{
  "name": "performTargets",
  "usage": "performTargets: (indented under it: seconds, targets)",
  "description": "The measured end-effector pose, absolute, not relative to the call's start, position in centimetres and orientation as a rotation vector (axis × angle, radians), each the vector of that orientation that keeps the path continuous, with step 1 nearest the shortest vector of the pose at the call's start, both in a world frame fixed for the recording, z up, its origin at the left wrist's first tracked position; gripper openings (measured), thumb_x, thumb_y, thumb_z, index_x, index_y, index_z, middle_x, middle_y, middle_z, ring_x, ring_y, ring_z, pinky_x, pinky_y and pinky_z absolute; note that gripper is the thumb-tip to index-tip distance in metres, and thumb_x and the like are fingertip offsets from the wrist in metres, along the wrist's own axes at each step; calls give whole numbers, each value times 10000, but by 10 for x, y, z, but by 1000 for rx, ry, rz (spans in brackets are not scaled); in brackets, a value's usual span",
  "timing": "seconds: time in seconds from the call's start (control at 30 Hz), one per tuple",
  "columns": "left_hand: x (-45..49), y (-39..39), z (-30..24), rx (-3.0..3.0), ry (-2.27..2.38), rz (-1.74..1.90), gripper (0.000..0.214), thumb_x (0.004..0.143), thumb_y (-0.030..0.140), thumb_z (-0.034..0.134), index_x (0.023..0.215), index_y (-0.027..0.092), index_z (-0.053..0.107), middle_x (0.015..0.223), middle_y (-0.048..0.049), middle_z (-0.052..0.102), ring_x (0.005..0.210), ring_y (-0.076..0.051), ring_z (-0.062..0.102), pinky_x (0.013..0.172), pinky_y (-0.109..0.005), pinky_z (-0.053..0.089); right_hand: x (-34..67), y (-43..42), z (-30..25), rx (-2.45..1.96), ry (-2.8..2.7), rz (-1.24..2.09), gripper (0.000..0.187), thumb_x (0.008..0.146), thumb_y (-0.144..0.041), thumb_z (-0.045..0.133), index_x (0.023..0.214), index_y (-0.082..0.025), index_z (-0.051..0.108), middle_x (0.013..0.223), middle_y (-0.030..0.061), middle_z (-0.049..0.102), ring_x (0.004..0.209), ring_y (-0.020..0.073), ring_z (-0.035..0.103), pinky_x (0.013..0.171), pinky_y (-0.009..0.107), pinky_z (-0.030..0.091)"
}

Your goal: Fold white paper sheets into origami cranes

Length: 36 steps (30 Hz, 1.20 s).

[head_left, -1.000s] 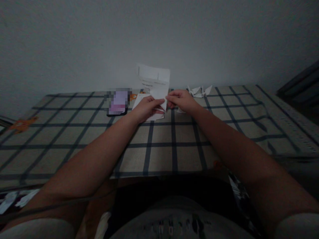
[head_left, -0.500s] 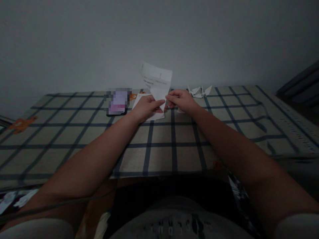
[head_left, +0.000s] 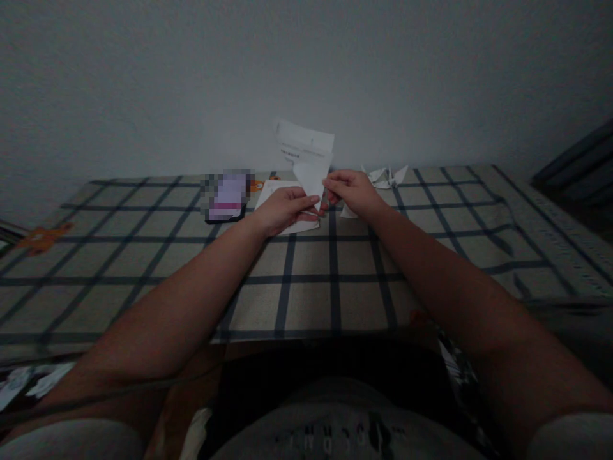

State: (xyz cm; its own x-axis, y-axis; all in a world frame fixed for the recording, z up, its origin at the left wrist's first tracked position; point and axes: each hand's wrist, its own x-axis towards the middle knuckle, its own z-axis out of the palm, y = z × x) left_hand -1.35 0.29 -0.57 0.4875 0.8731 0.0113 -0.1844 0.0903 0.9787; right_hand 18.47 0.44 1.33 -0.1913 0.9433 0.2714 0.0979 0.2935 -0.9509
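Note:
A white, partly folded sheet of paper (head_left: 310, 163) with small print stands up between my hands, its lower end narrowing to a point. My left hand (head_left: 286, 207) pinches that lower tip between thumb and fingers. With thumb and forefinger, my right hand (head_left: 349, 190) grips the paper's right edge. More white paper (head_left: 272, 188) lies flat on the cloth under my left hand, partly hidden by it. Beneath my right hand a small white paper piece (head_left: 345, 212) shows only in part.
Folded paper cranes (head_left: 385, 177) sit behind my right hand, near the wall. A phone (head_left: 227, 197), its screen blurred out, is to the left of the papers. A checked cloth (head_left: 311, 300) covers the table, which meets a grey wall (head_left: 306, 70).
The held paper has shifted slightly right and tilted a little, with both hands moving along. Each hand keeps its pinch on it.

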Motion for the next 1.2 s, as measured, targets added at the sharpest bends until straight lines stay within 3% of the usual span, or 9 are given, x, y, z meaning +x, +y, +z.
performTargets:
  seconds: [0.2,0.4,0.63,0.87,1.2]
  targets:
    - [-11,2,-4,1211,832,936,223,846,150,850,699,107,688,709,-66,778,671,-123,761,727,-212,642,184,4,14,-984,-1554,1050,237,948,-232,753,746,-157,655,579,-32,622,537,73,560,551,192,490]
    - [-12,2,-6,1217,811,955,138,844,158,843,771,98,742,754,-79,795,674,-131,764,706,-215,638,185,8,10,-964,-1538,1061,238,927,-263,782,759,-155,654,598,-32,639,535,71,567,548,190,490]
    - [-15,-1,-4,1227,677,844,132,868,214,838,945,114,799,948,-112,838,791,-162,791,748,-268,665,186,15,5,-934,-1505,1026,196,933,-232,759,781,-161,659,613,-40,637,526,63,553,535,185,463]
    - [-14,0,-3,1203,749,843,87,899,127,785,815,105,779,902,-103,836,752,-119,781,782,-217,649,188,18,1,-911,-1510,1007,207,918,-285,775,793,-166,659,611,-43,635,527,69,554,538,197,462]
    - [-11,-4,2,1204,825,850,129,921,74,731,801,96,771,879,-98,834,727,-106,779,793,-199,650,186,17,0,-918,-1507,995,238,903,-337,787,793,-174,652,593,-52,610,513,71,550,527,202,469]
